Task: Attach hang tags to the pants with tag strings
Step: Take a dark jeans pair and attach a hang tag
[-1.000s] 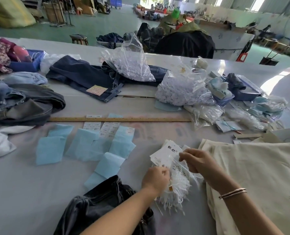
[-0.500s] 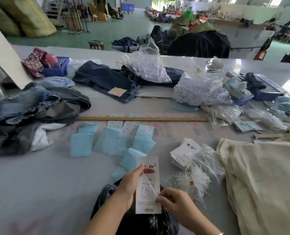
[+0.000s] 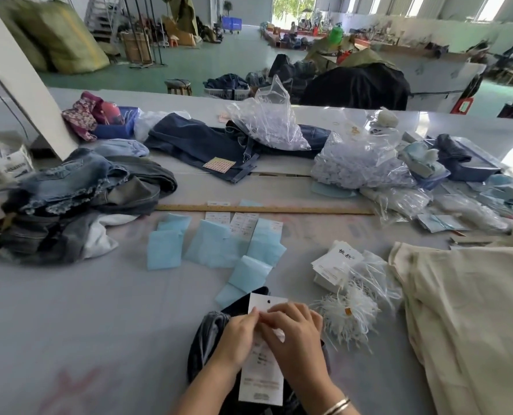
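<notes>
Low in the frame's centre, left hand (image 3: 237, 339) and right hand (image 3: 294, 336) meet, pinching the hang tag (image 3: 261, 381) over the dark pants (image 3: 207, 333); the string, seemingly between fingertips, could slip loose.

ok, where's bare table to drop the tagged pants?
Free: the near-left stretch of table, bordered by the denim pile, the blue sheets and the dark pants under both hands. A bare strip also lies behind the wooden ruler. Crowded: right side, with cream fabric, tag strings, tag stack and plastic bags.
</notes>
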Motion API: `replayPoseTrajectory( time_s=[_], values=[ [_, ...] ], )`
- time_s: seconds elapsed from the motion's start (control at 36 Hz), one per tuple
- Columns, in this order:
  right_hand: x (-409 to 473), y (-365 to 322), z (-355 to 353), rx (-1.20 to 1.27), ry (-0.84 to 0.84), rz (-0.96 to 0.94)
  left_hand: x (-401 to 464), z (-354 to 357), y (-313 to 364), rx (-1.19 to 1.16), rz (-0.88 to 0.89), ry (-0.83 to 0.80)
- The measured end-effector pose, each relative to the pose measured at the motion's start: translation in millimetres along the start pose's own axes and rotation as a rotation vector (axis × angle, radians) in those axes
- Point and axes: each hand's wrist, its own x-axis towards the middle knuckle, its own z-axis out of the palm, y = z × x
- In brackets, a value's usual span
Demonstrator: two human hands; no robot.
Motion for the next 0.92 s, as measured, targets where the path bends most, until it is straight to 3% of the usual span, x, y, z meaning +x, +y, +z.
replayPoseTrajectory(
  time_s=[0.14,0.22,0.33,0.44,0.61,0.92],
  values=[
    [-12,3,6,-0.073,0.029,-0.049,-10,-2,-8,-0.025,-0.056,-0.055],
    [-13,5,3,0.027,-0.007,0.008,-13,-1,-8,-0.074,-0.072,-0.135],
    [-6,11,-15,0.455,0.039,0.433,-16,-6,-10,-0.104,-0.023,-0.249],
    [3,25,-37,0.927,0.018,0.768,-17,-13,-13,0.040,0.138,-0.146],
    [3,27,-32,0.954,-0.244,0.739,-22,-13,-10,-0.035,0.285,-0.244],
    [-1,10,-21,1.292,-0.293,0.682,-30,-18,-12,-0.104,0.289,-0.272]
  ],
)
